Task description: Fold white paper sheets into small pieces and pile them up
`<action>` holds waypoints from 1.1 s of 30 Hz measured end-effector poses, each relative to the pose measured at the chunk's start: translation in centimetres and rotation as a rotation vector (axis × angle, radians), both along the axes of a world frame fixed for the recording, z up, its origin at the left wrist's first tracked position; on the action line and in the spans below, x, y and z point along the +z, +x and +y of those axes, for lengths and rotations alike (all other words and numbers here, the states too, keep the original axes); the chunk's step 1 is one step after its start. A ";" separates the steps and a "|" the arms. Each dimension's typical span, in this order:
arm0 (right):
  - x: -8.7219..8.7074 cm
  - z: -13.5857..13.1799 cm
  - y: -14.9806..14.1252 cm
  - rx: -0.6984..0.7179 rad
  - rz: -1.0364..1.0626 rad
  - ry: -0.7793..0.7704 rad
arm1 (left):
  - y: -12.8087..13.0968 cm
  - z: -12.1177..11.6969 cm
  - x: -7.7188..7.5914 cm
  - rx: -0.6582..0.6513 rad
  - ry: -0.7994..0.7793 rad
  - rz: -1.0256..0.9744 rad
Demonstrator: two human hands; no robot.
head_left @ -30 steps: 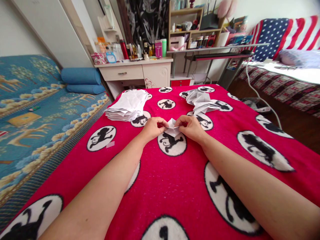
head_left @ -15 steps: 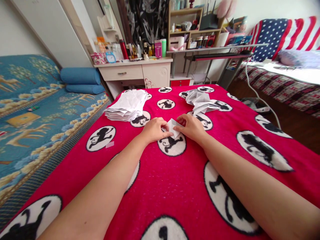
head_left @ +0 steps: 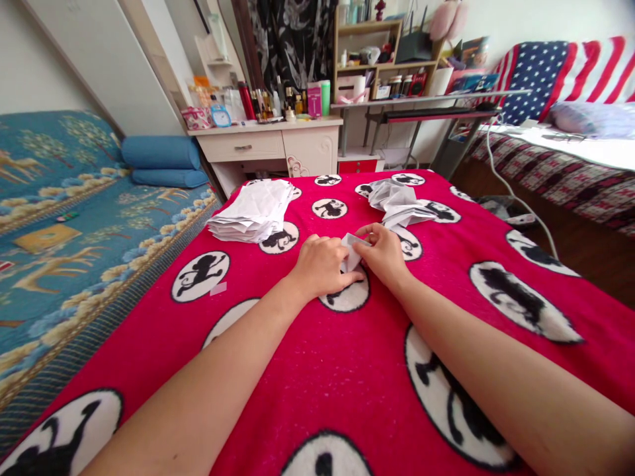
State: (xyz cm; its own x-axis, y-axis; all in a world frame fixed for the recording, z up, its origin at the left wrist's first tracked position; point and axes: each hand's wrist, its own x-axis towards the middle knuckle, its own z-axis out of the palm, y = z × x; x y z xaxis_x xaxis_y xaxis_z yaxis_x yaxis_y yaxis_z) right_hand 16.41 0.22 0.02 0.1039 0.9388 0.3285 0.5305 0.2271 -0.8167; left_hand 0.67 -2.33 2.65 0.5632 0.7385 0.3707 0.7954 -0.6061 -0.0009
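Note:
A small folded piece of white paper (head_left: 350, 255) is held between my two hands, over a white patch of the red blanket (head_left: 307, 337). My left hand (head_left: 325, 264) closes on the paper's left side, its thumb stretched along the near edge. On the right side, my right hand (head_left: 383, 254) pinches the paper between thumb and fingers. Beyond my left hand lies a stack of white paper sheets (head_left: 253, 210). Several folded white paper pieces (head_left: 399, 199) lie in a pile beyond my right hand.
A small pale scrap (head_left: 218, 288) rests on the blanket at left. A blue patterned sofa (head_left: 99, 264) runs along the left side. At the far end stand a white dresser (head_left: 258, 144) with bottles on top and a desk with shelves (head_left: 370, 65). A white cable (head_left: 518, 198) hangs at right.
My left hand has moved right and turned over the paper, covering more of it. The paper has tilted up and shifted slightly right; my right hand keeps its pinch.

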 end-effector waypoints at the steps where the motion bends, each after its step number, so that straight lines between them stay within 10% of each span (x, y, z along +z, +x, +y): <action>1: 0.0 -0.1 -0.2 0.007 0.067 -0.007 | 0.2 -0.2 0.1 0.019 0.007 0.003; 9: 0.7 -0.9 -1.2 0.121 0.398 0.143 | 0.4 0.5 -0.5 0.144 -0.037 -0.443; 16: 0.0 0.3 -0.8 0.083 0.539 -0.030 | 0.0 2.1 -1.4 0.199 -0.796 -1.389; 21: 0.0 0.6 -0.2 0.197 0.593 -0.115 | -0.4 2.1 -1.4 0.179 -0.932 -1.271; 27: 0.4 0.9 1.2 0.539 0.104 -0.194 | -1.5 2.8 -1.3 0.172 -0.953 -1.223; 33: 0.3 0.1 0.3 0.357 -0.268 -0.034 | -2.2 3.2 -1.6 0.195 -0.925 -1.084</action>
